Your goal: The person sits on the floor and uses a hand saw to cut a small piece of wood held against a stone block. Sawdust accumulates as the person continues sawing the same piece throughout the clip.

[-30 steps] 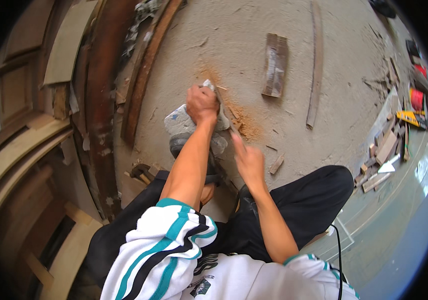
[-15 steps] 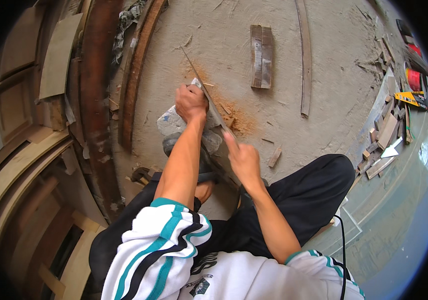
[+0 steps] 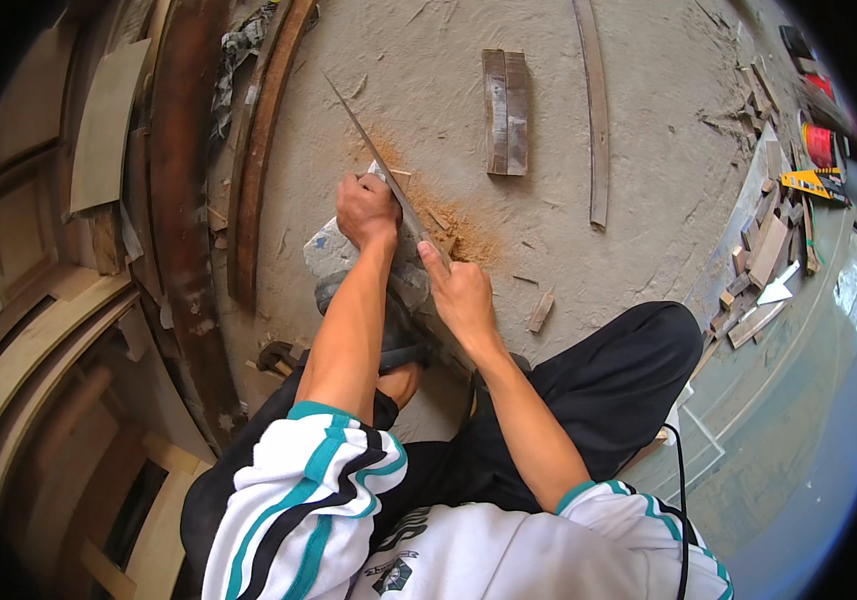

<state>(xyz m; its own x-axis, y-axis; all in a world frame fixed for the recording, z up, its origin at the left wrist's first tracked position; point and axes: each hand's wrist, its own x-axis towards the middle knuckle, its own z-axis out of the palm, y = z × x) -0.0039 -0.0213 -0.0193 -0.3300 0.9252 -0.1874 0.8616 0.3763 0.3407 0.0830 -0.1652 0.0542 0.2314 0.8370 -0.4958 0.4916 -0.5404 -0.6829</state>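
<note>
My right hand (image 3: pixel 464 300) is closed round the near end of a long, narrow hand saw (image 3: pixel 374 150), its index finger lying along the tool. The blade slants away to the far left and tapers to a point. Just left of the blade, my left hand (image 3: pixel 367 210) is clenched and pressed down over a pale, rough block (image 3: pixel 329 250). What its fingers grip is hidden under them. Orange sawdust (image 3: pixel 464 235) is spread to the right of the blade, with small wood offcuts in it.
Two short wooden blocks (image 3: pixel 506 112) lie side by side ahead, left of a long wooden strip (image 3: pixel 594 110). Wood scraps (image 3: pixel 769 250) and a yellow tool (image 3: pixel 814 183) are at the right. Curved timber (image 3: pixel 259 160) and wooden panels (image 3: pixel 114 120) line the left. My foot is beside the pale block.
My right hand and the saw have moved forward and slightly left along the blade's line. The left hand stays pressed on the same spot. The whole view has shifted a little.
</note>
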